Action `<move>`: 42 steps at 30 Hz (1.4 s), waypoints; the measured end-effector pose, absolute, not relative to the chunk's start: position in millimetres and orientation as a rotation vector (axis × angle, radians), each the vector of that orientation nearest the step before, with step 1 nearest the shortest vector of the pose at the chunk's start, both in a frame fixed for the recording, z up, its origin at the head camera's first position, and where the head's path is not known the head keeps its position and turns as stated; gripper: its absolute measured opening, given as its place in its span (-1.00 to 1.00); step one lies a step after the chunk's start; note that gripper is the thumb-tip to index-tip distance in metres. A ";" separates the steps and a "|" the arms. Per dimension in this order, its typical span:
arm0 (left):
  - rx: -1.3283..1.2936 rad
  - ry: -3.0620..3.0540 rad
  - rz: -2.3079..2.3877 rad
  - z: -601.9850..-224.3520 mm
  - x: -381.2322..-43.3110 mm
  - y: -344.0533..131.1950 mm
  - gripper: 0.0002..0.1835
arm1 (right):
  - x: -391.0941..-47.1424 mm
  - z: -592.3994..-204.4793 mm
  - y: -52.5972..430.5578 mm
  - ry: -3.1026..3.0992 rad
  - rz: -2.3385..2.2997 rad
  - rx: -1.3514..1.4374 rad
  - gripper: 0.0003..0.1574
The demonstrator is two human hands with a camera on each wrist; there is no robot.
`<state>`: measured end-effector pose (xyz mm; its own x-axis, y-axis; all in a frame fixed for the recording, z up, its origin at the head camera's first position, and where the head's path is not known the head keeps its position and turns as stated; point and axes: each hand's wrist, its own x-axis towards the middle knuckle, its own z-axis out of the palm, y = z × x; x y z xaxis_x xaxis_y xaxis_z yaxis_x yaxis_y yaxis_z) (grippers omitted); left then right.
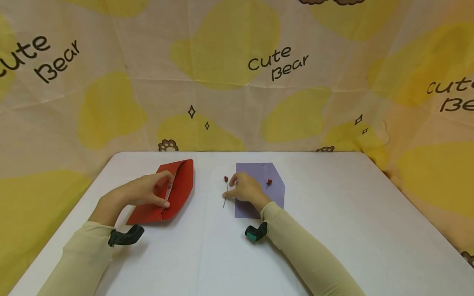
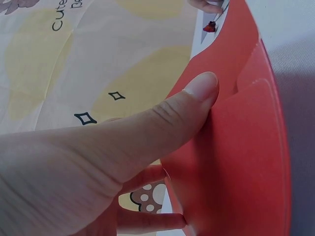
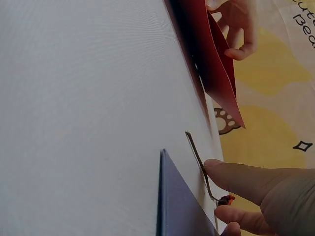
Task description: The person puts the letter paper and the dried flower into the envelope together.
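A red envelope (image 1: 181, 191) lies on the left of the table with its flap toward the right. My left hand (image 1: 142, 190) holds it at the pocket's mouth, the thumb (image 2: 197, 98) on the edge and other fingers farther along it. Right of it lies a thin-stemmed dried red flower (image 1: 226, 179). My right hand (image 1: 247, 190) reaches across a purple envelope (image 1: 246, 210) to this flower. One fingertip touches the stem (image 3: 197, 155), with thumb and fingers apart. A second small red flower (image 1: 269, 181) rests on the purple envelope, its stem partly hidden by the hand.
The white table (image 1: 333, 230) carries both envelopes toward its far edge. A patterned yellow and cream cloth (image 1: 222, 61) hangs behind the table and along both sides. Each wrist wears a dark camera band (image 1: 126, 236).
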<state>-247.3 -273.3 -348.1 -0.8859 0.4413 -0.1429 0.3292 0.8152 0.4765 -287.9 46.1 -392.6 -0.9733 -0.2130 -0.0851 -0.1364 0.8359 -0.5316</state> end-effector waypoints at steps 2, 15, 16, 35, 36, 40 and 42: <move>0.600 2.756 0.656 -348.6 -247.9 -273.6 -0.25 | -287.8 -392.6 45.4 2.882 -0.813 -0.281 -0.58; 0.597 2.757 0.653 -347.5 -248.4 -273.2 -0.25 | -291.1 -392.1 48.1 2.758 -0.965 -0.378 -0.73; 0.597 2.756 0.655 -347.5 -248.4 -273.3 -0.26 | -291.5 -392.1 48.6 2.741 -0.989 -0.381 -0.73; 0.582 2.745 0.669 -350.5 -250.8 -276.7 -0.24 | -291.8 -391.2 48.7 2.732 -1.007 -0.357 -0.86; 0.577 2.744 0.672 -350.6 -250.9 -276.6 -0.24 | -291.5 -391.0 48.7 2.737 -1.002 -0.361 -0.85; 0.575 2.738 0.680 -350.9 -251.0 -276.2 -0.23 | -290.3 -390.6 47.6 2.764 -0.971 -0.358 -0.82; 0.572 2.737 0.683 -350.7 -250.9 -275.8 -0.22 | -289.9 -390.8 46.3 2.785 -0.946 -0.351 -0.80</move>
